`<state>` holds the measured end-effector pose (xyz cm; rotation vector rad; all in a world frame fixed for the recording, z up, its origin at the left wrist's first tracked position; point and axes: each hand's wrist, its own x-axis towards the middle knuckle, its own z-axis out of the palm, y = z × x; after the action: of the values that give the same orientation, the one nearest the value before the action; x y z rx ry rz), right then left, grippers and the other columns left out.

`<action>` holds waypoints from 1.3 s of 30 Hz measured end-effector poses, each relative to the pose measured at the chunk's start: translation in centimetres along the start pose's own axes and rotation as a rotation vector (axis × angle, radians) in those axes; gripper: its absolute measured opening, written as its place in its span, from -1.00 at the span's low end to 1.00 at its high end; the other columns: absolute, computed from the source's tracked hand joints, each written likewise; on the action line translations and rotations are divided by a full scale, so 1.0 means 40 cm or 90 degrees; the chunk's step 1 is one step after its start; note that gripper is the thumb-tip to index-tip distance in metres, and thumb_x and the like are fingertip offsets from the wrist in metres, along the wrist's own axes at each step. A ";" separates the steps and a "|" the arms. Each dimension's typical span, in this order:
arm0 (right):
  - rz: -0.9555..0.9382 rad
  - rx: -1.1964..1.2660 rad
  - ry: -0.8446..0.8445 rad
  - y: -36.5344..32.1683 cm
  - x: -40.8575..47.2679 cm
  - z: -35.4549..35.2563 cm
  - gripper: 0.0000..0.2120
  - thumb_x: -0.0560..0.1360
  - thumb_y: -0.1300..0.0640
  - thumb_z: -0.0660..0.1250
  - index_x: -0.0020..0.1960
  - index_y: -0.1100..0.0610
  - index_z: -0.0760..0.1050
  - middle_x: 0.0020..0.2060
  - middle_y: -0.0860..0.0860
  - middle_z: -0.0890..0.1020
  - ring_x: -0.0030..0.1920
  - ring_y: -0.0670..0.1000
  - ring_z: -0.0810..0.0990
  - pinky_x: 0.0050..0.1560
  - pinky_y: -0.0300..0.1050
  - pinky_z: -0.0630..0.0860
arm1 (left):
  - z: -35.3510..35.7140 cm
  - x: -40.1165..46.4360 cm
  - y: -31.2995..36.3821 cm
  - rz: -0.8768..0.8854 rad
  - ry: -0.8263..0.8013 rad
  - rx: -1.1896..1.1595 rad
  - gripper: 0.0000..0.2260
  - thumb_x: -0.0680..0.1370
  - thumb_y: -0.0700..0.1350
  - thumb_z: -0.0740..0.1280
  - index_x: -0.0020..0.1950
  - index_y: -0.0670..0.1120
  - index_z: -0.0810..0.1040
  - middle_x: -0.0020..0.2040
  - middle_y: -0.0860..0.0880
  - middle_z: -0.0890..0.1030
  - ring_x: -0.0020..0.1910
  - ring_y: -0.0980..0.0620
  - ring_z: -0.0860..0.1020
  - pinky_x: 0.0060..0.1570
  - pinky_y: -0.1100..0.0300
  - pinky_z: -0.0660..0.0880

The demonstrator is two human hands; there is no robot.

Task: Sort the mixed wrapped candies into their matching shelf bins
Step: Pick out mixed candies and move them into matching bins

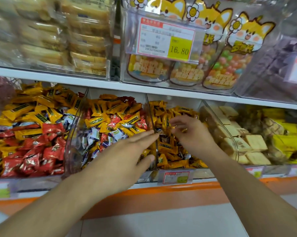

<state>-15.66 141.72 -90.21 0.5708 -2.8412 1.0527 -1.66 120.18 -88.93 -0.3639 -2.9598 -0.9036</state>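
Both hands reach at the clear divider (156, 146): left hand (127, 156) flat, fingers together; right hand (190, 132) blurred, seemingly pinching a yellow candy (184, 130) over the yellow-candy bin (174, 147). Next, probably release it there.

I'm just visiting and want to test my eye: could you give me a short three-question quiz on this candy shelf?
1. True or false: the left hand grips a red candy.
2. Which bin is the right hand over? A) the red-and-yellow bin at far left B) the yellow candy bin C) the biscuit bin
3. Fill in: the price tag on the upper shelf reads ____.

Key: 1 false, its fingers are straight and it holds nothing; 2 B; 3 16.80.
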 end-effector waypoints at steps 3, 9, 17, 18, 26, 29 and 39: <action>-0.027 -0.076 -0.083 -0.018 0.013 0.017 -0.71 0.59 0.11 0.45 0.28 -0.14 0.61 -0.03 -0.33 0.56 0.00 -0.21 0.57 -0.08 -0.31 0.45 | 0.012 0.002 0.001 0.004 0.012 0.010 -0.44 0.68 0.18 0.17 0.61 0.39 -0.03 0.55 0.50 -0.07 0.55 0.40 0.01 0.56 0.23 0.14; 0.003 -0.129 -0.164 -0.008 0.046 0.042 -0.61 0.55 0.12 0.51 0.32 -0.19 0.62 0.26 -0.11 0.65 0.29 -0.05 0.57 0.16 -0.28 0.43 | 0.011 -0.001 -0.011 0.009 0.019 0.008 -0.44 0.67 0.18 0.19 0.58 0.44 -0.03 0.52 0.56 -0.06 0.53 0.44 0.02 0.43 0.41 0.04; 0.014 -0.135 -0.099 0.012 0.039 0.041 -0.68 0.51 0.31 0.50 0.02 -0.13 0.74 -0.08 -0.13 0.71 -0.04 -0.17 0.66 -0.01 -0.20 0.64 | 0.004 -0.005 -0.007 0.008 0.007 0.015 -0.44 0.67 0.19 0.17 0.59 0.43 -0.05 0.54 0.53 -0.06 0.54 0.42 0.00 0.43 0.40 0.00; 0.016 -0.117 -0.087 0.012 0.036 0.038 -0.70 0.51 0.30 0.50 0.00 -0.11 0.74 -0.09 -0.13 0.72 -0.07 -0.20 0.66 -0.03 -0.21 0.65 | 0.003 -0.005 -0.006 0.007 0.004 0.019 -0.44 0.68 0.19 0.16 0.59 0.42 -0.05 0.55 0.51 -0.04 0.54 0.42 -0.01 0.42 0.43 -0.04; 0.076 0.141 0.062 -0.001 0.007 -0.040 -0.84 0.49 0.05 0.57 0.02 -0.17 0.73 -0.09 -0.12 0.73 -0.03 -0.18 0.69 -0.04 -0.19 0.58 | 0.000 -0.002 -0.008 0.000 0.021 -0.009 -0.46 0.67 0.15 0.22 0.60 0.38 0.08 0.56 0.41 0.13 0.54 0.36 0.12 0.47 0.34 0.11; 0.074 0.243 0.073 -0.056 -0.029 -0.054 -0.85 0.47 0.08 0.59 -0.01 -0.13 0.73 -0.09 -0.01 0.75 -0.08 -0.12 0.72 -0.05 -0.10 0.60 | -0.007 0.003 0.001 -0.028 0.077 -0.051 -0.53 0.64 0.09 0.31 0.54 0.28 0.30 0.46 0.32 0.38 0.40 0.32 0.35 0.38 0.35 0.27; 0.012 0.310 -0.048 -0.246 -0.127 0.024 -0.96 0.59 0.10 0.47 0.03 0.01 0.62 -0.26 0.04 0.73 -0.37 0.12 0.55 -0.30 0.09 0.50 | -0.063 -0.017 0.013 -0.199 0.228 -0.372 -0.88 0.56 -0.13 0.47 0.03 -0.05 0.56 -0.21 -0.02 0.65 -0.25 0.12 0.70 -0.33 0.34 0.55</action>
<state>-7.33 135.86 -85.78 0.6204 -2.6479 1.7767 -1.00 119.05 -86.62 0.2457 -2.4122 -1.6630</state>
